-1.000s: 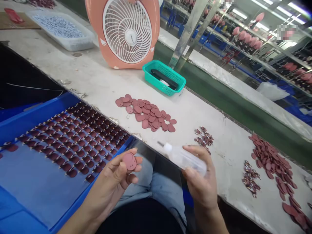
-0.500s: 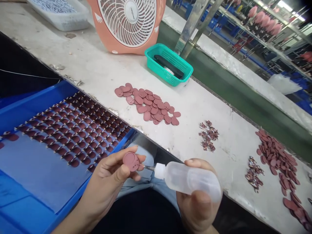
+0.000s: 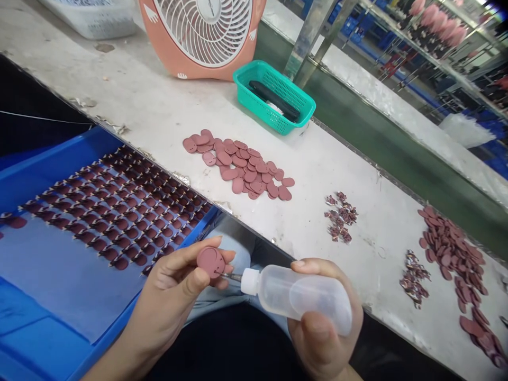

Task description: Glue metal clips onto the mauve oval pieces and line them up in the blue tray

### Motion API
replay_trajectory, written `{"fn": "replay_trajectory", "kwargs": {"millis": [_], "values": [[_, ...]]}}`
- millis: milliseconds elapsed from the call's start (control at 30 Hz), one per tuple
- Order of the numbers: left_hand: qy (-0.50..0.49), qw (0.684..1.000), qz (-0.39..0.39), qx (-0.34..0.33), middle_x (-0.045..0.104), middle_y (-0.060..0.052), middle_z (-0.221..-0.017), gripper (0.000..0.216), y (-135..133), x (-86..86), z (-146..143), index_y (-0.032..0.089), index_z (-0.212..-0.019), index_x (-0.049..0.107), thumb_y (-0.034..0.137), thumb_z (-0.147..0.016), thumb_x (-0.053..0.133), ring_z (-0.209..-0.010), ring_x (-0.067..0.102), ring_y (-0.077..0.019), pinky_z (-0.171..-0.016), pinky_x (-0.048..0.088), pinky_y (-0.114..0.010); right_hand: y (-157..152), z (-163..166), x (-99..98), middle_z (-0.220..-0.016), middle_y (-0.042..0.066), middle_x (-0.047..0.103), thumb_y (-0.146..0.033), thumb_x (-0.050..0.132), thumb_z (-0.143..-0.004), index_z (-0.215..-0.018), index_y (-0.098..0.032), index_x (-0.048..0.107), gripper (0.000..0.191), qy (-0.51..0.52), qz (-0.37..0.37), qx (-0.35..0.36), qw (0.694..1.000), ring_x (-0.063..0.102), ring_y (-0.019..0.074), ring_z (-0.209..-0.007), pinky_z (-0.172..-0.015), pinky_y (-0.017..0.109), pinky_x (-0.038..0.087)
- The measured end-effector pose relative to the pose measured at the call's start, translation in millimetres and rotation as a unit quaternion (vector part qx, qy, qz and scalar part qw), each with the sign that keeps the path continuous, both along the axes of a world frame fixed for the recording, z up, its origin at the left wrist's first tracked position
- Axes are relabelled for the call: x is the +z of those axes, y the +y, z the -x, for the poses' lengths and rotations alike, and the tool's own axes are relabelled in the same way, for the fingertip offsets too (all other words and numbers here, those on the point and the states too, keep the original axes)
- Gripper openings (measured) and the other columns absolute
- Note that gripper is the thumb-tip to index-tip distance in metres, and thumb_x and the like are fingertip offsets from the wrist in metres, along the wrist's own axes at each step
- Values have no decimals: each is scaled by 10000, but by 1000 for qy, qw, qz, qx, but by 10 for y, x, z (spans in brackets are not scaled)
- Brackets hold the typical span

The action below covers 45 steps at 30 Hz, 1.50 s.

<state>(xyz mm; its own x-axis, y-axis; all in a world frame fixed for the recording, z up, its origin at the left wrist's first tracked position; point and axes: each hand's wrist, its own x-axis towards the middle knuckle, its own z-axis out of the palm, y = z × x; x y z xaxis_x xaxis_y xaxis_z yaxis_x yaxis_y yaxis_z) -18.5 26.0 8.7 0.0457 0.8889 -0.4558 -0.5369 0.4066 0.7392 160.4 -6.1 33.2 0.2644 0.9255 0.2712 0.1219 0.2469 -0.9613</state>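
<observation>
White workbench point(image 3: 154, 108) holding maroon discs point(image 3: 238, 168)

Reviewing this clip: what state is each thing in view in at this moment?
Left hand: holding a pink disc between thumb and fingers.
Right hand: gripping a plastic bottle.
Plastic bottle: tilted, its metal nozzle reaching the disc's edge.
Blue tray: discs laid in rows.
Green basket: holding a black object.
Fan: upright on the bench.

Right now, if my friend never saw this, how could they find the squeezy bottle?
Start at the long white workbench, then look at its near edge, where the person's right hand is. That hand grips a clear plastic squeeze bottle with a white cap. Unlike anything nearby, it has a thin metal tip pointing at the reddish disc in the left hand.
</observation>
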Motion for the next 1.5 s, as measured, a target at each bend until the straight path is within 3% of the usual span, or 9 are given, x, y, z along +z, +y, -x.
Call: {"fn": "replay_trajectory", "kwargs": {"millis": [233,400,567,767,933,1200,1500], "values": [[8,1000,0,0,826,-63,-803,354,-7,9,11,308,-899,845,400,-574,950,-669,767,-227,-614,645,-265,13,-15,35,-580,-30,535,-486,678,-898,-1091,-279,674,284,5,3,26,1000,412,117,-390,-330,249,310],[10,1000,5,3,824,-58,-790,354,-2,-7,19,315,-889,847,389,-561,956,-668,768,-240,-625,652,-289,4,-13,26,-621,0,585,-496,638,-921,-1093,-262,669,292,0,-8,11,1000,437,127,-393,-329,264,339],[20,1000,-3,8,823,-43,-780,334,-5,-2,16,321,-882,848,277,-568,955,-639,753,-217,-604,639,-264,6,-17,5,-674,16,614,-476,641,-923,-1105,-263,665,281,19,-5,8,1000,459,126,-413,-342,265,361],[31,999,6,14,822,-60,-781,372,9,-32,16,297,-875,851,194,-531,949,-622,742,-235,-598,641,-301,7,-39,10,-660,5,592,-498,632,-925,-1080,-265,667,283,-30,-1,-3,1000,470,133,-431,-370,276,384],[35,999,-7,0,828,-48,-813,328,5,-51,32,325,-904,847,254,-596,934,-622,746,-216,-633,643,-292,26,-45,11,-652,1,607,-489,647,-916,-1071,-260,664,277,-35,-1,7,999,469,127,-412,-357,266,375],[21,1000,-18,-4,828,-33,-811,318,-6,-33,25,351,-906,842,341,-603,942,-636,755,-206,-635,648,-273,7,-58,-39,-673,11,606,-475,600,-944,-1120,-262,655,282,47,-7,3,999,446,127,-410,-354,269,356],[25,999,-34,-14,829,-35,-815,318,-10,-11,25,346,-918,840,407,-618,927,-655,759,-195,-655,651,-256,42,-52,-53,-656,-3,597,-446,648,-906,-1091,-245,668,274,32,-3,-16,999,461,125,-433,-379,261,380]]}}
